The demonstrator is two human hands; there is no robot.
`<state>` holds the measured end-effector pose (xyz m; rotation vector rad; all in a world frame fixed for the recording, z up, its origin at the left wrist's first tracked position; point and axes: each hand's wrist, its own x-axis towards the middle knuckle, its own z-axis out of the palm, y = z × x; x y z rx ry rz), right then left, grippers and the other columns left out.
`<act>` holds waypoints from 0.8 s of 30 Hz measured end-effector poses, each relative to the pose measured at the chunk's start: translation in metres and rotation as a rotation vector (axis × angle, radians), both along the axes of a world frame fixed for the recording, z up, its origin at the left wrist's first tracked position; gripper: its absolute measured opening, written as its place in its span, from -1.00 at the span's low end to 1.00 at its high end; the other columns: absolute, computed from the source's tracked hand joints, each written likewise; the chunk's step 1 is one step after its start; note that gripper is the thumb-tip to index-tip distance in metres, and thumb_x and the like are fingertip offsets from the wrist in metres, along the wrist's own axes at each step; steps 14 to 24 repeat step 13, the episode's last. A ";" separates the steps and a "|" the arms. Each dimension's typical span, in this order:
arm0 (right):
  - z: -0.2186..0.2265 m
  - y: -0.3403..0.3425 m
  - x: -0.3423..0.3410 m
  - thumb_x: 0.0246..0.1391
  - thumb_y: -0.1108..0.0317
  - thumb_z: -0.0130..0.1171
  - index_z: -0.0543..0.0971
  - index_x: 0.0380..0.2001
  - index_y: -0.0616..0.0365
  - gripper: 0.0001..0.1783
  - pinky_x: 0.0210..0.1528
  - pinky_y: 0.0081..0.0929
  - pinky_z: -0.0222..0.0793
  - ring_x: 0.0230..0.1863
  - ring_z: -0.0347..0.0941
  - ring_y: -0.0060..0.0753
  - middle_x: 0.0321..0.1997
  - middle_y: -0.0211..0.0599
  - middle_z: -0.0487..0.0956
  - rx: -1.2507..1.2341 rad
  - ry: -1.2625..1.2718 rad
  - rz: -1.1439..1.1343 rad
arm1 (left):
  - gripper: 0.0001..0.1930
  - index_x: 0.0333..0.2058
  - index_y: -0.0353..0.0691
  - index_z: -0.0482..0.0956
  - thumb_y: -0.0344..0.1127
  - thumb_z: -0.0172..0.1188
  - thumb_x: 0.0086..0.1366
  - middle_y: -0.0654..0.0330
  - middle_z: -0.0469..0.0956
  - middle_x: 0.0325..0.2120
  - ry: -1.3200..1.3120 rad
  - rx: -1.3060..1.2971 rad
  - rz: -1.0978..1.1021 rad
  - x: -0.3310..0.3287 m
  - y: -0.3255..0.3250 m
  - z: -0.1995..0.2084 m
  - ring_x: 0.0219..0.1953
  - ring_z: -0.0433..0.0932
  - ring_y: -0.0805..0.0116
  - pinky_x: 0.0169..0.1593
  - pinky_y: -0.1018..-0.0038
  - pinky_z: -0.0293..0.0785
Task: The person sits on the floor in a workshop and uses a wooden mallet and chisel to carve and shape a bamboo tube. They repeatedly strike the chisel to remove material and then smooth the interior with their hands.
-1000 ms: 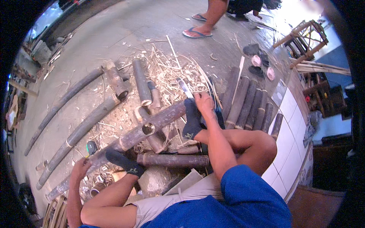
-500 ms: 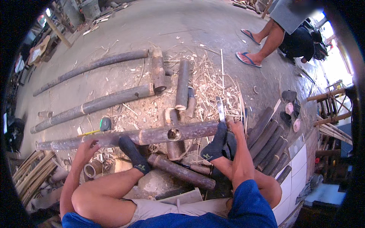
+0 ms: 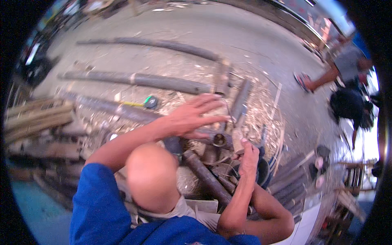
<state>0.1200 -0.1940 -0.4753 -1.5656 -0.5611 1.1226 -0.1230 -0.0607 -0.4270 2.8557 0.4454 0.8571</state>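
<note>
My left hand [image 3: 200, 116] is spread open, fingers stretched to the right, slightly blurred, above a long dark bamboo pole [image 3: 102, 105]. A round hole [image 3: 219, 140] shows in the pole's side below and right of the fingers. My right hand [image 3: 247, 158] is closed round a pale, thick wooden handle [image 3: 238, 141], held upright just right of the hole. The handle's far end is too blurred to make out any blade. A shorter dark bamboo piece [image 3: 207, 177] lies slantwise between my legs.
Two more bamboo poles [image 3: 163, 81] lie beyond, among wood shavings [image 3: 261, 116]. A tape measure [image 3: 150, 102] rests near them. Bamboo lengths [image 3: 290, 179] lie at right, a bundle of sticks [image 3: 41, 118] at left. Another person's leg [image 3: 320, 79] stands at far right.
My view has swung and tilted. My left hand has moved right, from the pole's left part to near the hole. My right hand now holds the wooden handle upright.
</note>
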 end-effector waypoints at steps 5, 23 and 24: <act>-0.012 0.003 -0.069 0.37 -0.07 0.02 0.56 -0.15 0.36 -0.43 -0.36 -0.47 0.46 -0.47 0.50 -0.45 -0.41 -0.26 0.58 0.095 0.080 0.212 | -0.36 0.23 0.03 0.43 -0.12 0.38 0.15 -0.02 0.54 0.09 0.526 -0.382 0.020 -0.035 0.010 -0.028 0.13 0.55 -0.01 0.17 0.18 0.49; -0.103 -0.081 0.010 0.15 -0.09 0.30 0.54 0.15 0.12 -0.36 0.15 -0.20 0.47 0.09 0.61 0.00 0.03 0.05 0.66 -0.376 -0.893 0.859 | -0.44 0.18 -0.15 0.47 -0.09 0.37 0.26 0.28 0.60 -0.17 -1.048 -0.993 1.159 -0.250 -0.046 -0.104 -0.26 0.54 0.42 -0.15 0.48 0.51; -0.103 -0.081 0.010 0.15 -0.09 0.30 0.54 0.15 0.12 -0.36 0.15 -0.20 0.47 0.09 0.61 0.00 0.03 0.05 0.66 -0.376 -0.893 0.859 | -0.44 0.18 -0.15 0.47 -0.09 0.37 0.26 0.28 0.60 -0.17 -1.048 -0.993 1.159 -0.250 -0.046 -0.104 -0.26 0.54 0.42 -0.15 0.48 0.51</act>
